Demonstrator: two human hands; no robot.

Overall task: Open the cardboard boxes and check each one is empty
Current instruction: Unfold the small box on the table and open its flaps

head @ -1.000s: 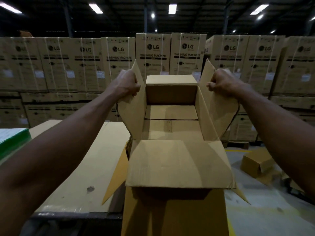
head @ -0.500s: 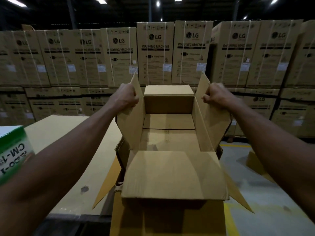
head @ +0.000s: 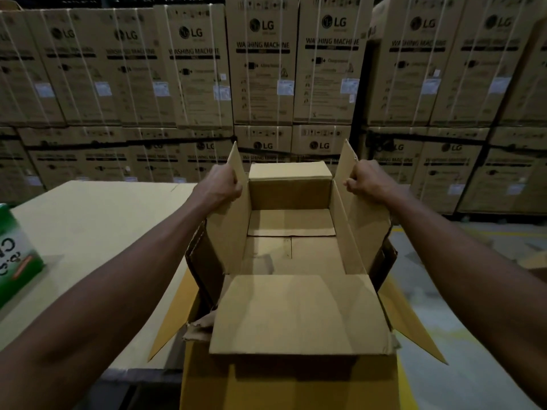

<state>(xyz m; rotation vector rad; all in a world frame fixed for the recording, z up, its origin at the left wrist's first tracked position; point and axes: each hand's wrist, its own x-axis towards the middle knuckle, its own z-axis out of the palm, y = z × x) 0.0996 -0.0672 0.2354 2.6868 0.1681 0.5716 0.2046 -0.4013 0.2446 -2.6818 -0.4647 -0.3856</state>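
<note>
Left hand and right hand each clench a side flap of the open brown cardboard box, its inside bare.

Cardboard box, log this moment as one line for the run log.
step: check box | cardboard box: flaps open, nothing visible inside | left hand: grips left flap | right hand: grips right flap

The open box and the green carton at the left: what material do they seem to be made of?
The open box: plain brown corrugated cardboard, matte; a torn edge near the front left shows fluted layers. Left hand and right hand each grip a side flap. The green carton: probably printed paperboard with a slight sheen, though only part is visible.
</note>
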